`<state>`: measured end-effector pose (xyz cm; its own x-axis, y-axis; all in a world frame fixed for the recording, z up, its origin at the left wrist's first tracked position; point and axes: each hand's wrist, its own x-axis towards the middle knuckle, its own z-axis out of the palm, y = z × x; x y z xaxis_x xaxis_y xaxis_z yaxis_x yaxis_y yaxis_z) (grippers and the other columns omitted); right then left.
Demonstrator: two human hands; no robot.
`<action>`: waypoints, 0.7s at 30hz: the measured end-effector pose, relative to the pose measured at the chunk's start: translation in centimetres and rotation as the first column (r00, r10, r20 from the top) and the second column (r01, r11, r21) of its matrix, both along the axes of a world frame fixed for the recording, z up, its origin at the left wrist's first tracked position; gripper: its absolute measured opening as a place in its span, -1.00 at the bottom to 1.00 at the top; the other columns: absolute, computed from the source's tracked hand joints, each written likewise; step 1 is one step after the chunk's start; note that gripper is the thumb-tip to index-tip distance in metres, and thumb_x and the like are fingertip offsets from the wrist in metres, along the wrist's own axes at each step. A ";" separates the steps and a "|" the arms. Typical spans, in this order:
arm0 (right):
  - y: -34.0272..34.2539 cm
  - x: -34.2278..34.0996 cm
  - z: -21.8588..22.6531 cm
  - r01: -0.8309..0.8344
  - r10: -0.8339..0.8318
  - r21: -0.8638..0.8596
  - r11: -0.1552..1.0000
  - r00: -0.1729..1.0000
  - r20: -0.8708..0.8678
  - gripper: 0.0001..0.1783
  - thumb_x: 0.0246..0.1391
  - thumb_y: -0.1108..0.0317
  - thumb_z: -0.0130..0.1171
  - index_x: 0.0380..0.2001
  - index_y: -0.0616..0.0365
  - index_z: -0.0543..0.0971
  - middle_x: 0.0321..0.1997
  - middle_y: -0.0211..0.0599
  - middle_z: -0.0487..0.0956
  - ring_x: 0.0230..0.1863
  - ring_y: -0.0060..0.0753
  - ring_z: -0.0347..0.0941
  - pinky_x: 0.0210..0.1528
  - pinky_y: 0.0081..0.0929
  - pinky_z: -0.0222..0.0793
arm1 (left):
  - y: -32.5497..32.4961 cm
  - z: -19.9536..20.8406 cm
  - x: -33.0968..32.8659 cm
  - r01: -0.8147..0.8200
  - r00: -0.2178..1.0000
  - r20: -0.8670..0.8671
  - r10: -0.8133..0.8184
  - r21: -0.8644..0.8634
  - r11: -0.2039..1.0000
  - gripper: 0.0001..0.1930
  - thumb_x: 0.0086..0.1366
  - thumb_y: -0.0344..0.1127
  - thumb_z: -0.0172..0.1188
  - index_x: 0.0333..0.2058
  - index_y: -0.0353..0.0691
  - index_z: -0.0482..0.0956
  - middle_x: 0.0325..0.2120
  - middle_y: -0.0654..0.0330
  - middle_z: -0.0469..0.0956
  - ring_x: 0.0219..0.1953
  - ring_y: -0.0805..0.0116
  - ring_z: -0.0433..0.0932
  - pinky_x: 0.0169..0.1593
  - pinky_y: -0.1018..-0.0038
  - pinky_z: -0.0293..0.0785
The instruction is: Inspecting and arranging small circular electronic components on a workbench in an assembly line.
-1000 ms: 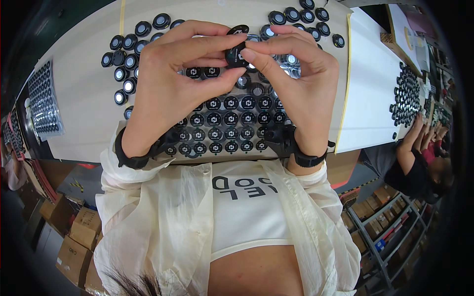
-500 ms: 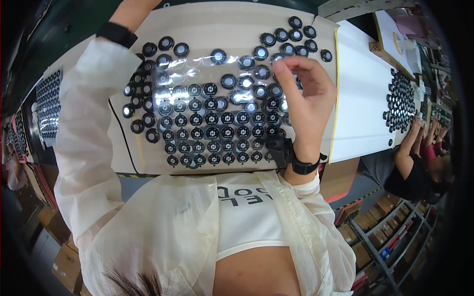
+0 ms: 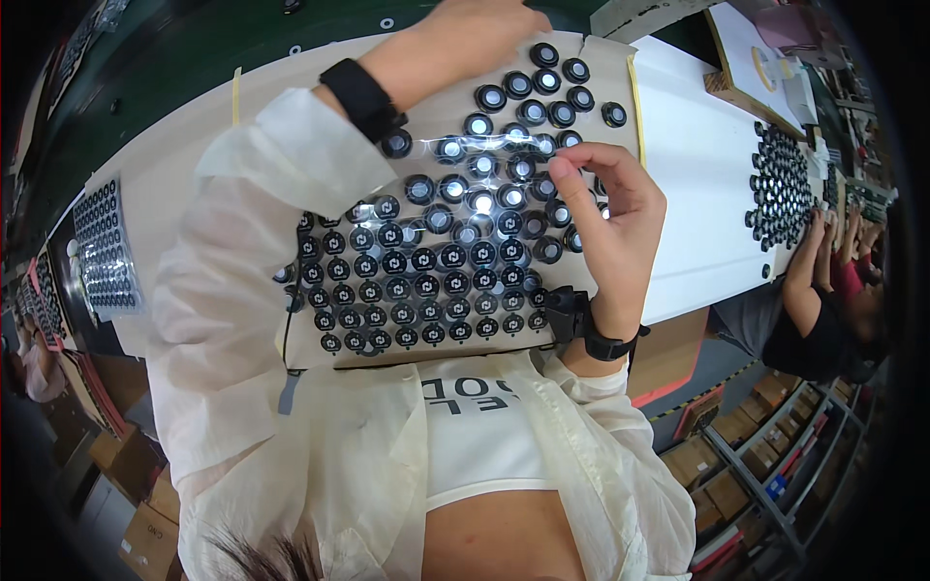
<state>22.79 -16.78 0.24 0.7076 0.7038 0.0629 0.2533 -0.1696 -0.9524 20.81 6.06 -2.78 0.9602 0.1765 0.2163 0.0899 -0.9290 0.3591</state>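
Observation:
A clear plastic sheet (image 3: 441, 308) carries rows of round black stickers with a white mark and lies on the cardboard-coloured board before me. At its far right corner, my right hand (image 3: 625, 218) is closed, thumb and forefinger pinching the film's edge. Black round caps (image 3: 481, 201) with pale centres show through the film, and more lie loose beyond it. My left hand (image 3: 475, 39) is stretched across the far side of the board, beside a loose black cap (image 3: 543, 55). Its fingers are blurred and turned away, so their grip is unclear.
Another sticker sheet (image 3: 105, 247) lies at the far left. On the right, a white board (image 3: 693, 184) borders mine, with a cluster of black caps (image 3: 778, 184) where other people's hands work. A wooden-edged box (image 3: 746, 73) stands behind it. Shelving with cartons (image 3: 717, 484) is at lower right.
My left hand has swept rightward from the far left across the far side of the board. My right hand keeps its pinch at the sheet's corner. The view has shifted slightly.

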 end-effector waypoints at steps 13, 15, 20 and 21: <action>0.1 0.9 0.0 0.066 -0.044 0.206 0.976 0.993 -0.110 -0.72 0.03 0.47 0.24 -0.15 0.29 0.53 -0.27 -0.31 0.57 -0.17 -0.52 0.48 0.01 -0.52 0.34 | 1.6 2.1 -6.2 0.130 0.971 0.091 -0.221 -0.977 0.168 -0.62 0.30 -0.17 0.09 -0.03 -0.31 0.36 -0.16 0.13 0.48 -0.10 0.23 0.56 -0.02 0.36 0.47; 1.1 0.5 0.4 0.002 0.010 0.193 0.981 0.998 -0.059 -0.71 0.03 0.46 0.24 -0.15 0.30 0.52 -0.27 -0.31 0.57 -0.17 -0.52 0.48 0.02 -0.51 0.34 | -0.5 3.8 -9.0 0.067 0.981 0.056 -0.186 -0.996 0.055 -0.51 0.27 0.01 0.04 -0.03 -0.29 0.32 -0.14 0.05 0.45 -0.18 0.15 0.59 -0.13 0.37 0.49; 2.3 -0.9 1.6 -0.168 0.161 0.055 0.984 0.980 0.118 -0.79 -0.04 0.47 0.27 -0.29 0.28 0.57 -0.36 -0.23 0.59 -0.28 -0.45 0.52 -0.16 -0.56 0.38 | -2.3 4.1 -12.2 -0.011 0.973 -0.001 -0.230 -0.999 -0.040 -0.53 0.29 0.01 0.01 -0.07 -0.31 0.30 -0.13 -0.02 0.44 -0.25 0.16 0.61 -0.22 0.41 0.49; 2.3 -1.0 1.6 -0.177 0.170 0.053 0.983 0.979 0.117 -0.79 -0.04 0.47 0.27 -0.29 0.28 0.57 -0.36 -0.23 0.59 -0.28 -0.45 0.52 -0.16 -0.56 0.38 | -2.6 4.1 -12.5 0.001 0.970 0.002 -0.245 -1.000 -0.004 -0.54 0.30 0.00 0.00 -0.08 -0.31 0.30 -0.12 -0.04 0.45 -0.25 0.17 0.61 -0.22 0.42 0.48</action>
